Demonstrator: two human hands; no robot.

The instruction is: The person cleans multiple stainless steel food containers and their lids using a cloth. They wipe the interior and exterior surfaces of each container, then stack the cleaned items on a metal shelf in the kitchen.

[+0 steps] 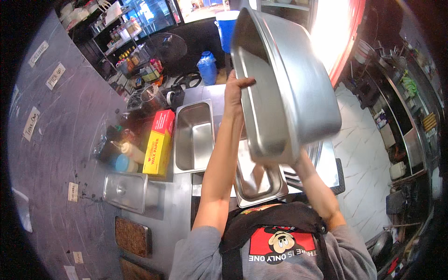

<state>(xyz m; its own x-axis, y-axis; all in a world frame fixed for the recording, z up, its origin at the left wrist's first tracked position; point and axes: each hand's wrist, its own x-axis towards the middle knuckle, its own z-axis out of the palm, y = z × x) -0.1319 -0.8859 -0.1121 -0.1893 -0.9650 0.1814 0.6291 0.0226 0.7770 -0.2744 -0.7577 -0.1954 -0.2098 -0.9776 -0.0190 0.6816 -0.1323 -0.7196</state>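
Observation:
A large, deep stainless steel food pan (315,87) is raised on its side before me, its opening turned to the left. My left hand (238,91) grips its left rim, with the thumb inside. My right hand (297,162) is at the pan's lower end, partly hidden behind it and blurred. Below the raised pan, a smaller steel pan (245,199) lies close to my apron, partly covered from view. Another deep steel pan (194,140) stands left of my left forearm, with its inside showing no contents.
Left are a yellow and red wax paper box (155,147), squeeze bottles (132,152), a lidded steel pan (125,192) and a tray of brown food (132,236). Stacked steel pieces (315,154) lie right. A blue container (207,68) stands beyond the counter; tiled floor (364,157) lies right.

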